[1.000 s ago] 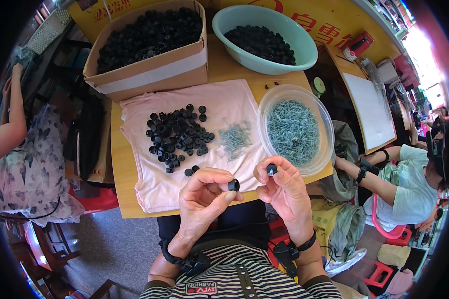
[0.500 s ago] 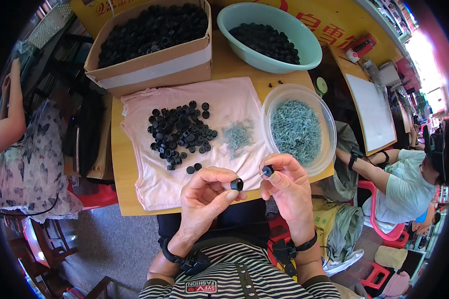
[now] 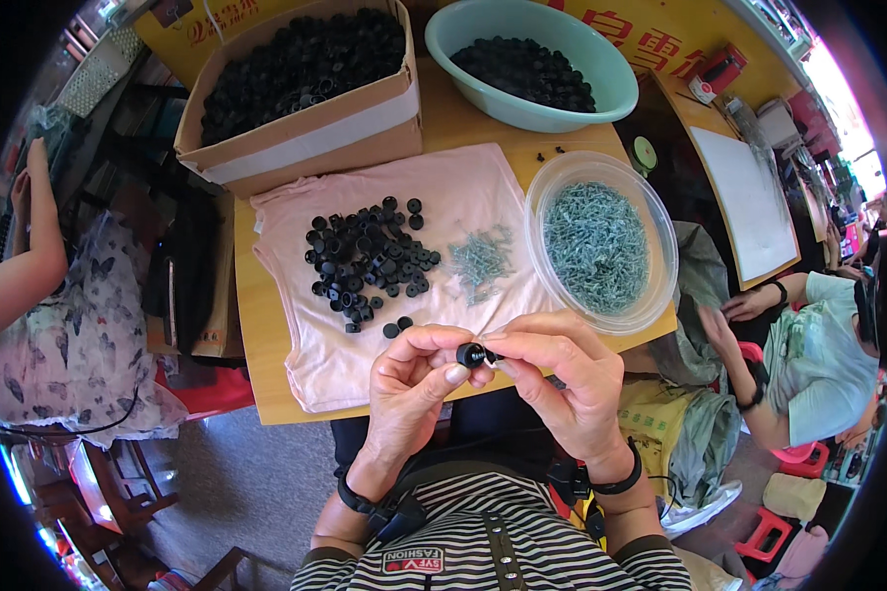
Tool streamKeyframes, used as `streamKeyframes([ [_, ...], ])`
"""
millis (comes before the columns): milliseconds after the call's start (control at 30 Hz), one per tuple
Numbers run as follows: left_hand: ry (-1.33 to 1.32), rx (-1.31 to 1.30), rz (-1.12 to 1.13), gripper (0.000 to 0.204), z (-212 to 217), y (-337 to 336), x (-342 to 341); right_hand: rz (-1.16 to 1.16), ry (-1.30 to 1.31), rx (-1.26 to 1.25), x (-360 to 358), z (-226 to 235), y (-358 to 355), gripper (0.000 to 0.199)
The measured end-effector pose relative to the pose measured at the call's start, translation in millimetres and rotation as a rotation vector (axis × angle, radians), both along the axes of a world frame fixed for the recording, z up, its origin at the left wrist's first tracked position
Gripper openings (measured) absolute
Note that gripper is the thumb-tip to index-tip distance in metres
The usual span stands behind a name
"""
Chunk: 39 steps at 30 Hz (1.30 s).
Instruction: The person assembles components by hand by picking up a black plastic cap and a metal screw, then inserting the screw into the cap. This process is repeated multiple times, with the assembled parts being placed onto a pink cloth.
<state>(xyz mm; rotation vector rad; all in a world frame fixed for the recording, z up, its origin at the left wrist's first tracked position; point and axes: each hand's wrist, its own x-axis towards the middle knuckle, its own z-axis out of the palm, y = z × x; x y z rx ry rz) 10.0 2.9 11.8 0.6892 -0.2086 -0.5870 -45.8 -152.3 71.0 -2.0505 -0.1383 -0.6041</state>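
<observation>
Between the fingertips of my left hand (image 3: 404, 386) is a black plastic cap (image 3: 471, 356), its hollow end turned up. My right hand (image 3: 570, 379) pinches a small black disc with a screw (image 3: 490, 357), right up against the cap; fingers partly hide this piece. Both hands meet over the front edge of a pink cloth (image 3: 306, 345). Beyond them on the cloth lie a heap of loose black caps (image 3: 360, 251) and a small pile of silver screws (image 3: 480, 262). Two caps (image 3: 398, 327) sit apart, close to my left fingers.
A clear tub (image 3: 668, 261) of screws stands at the right of the wooden table (image 3: 266, 394). Behind the cloth are a cardboard box (image 3: 315, 148) and a pale green basin (image 3: 547, 120), both holding black parts. Other people sit at left and right.
My right hand has moved left, bringing the small disc with its screw from apart to against the cap in my left hand. The person at right has shifted their arms.
</observation>
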Motion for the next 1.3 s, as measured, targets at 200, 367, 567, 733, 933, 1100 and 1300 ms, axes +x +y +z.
streamKeyframes([
  [200,-0.026,-0.006,-0.012,0.028,-2.2,1.4,-0.7,-0.023,-0.030,-0.049,-1.2,-2.6,2.2,0.029],
  [367,-0.098,0.016,0.031,0.029,-0.3,-2.2,-1.4,-0.042,-0.013,-0.040,-3.0,-3.9,3.9,0.029],
  [567,-0.150,0.150,0.111,0.026,-2.7,-3.4,-2.7,-0.054,0.005,0.016,-5.4,-16.8,5.2,0.030],
  [733,-0.154,0.173,0.095,0.025,-1.6,-3.5,-2.3,-0.038,0.012,0.054,-4.9,-20.8,4.2,0.030],
  [933,-0.194,0.206,0.097,0.025,-4.7,-2.6,-3.0,-0.035,0.042,0.108,-7.6,-24.0,4.7,0.029],
  [1100,-0.196,0.264,0.133,0.024,-6.7,-4.5,-5.0,-0.021,0.051,0.157,-9.2,-28.4,4.5,0.024],
  [1300,-0.288,0.290,0.133,0.025,-6.8,-5.5,-3.7,-0.009,0.145,0.371,-6.8,-25.9,3.4,0.018],
])
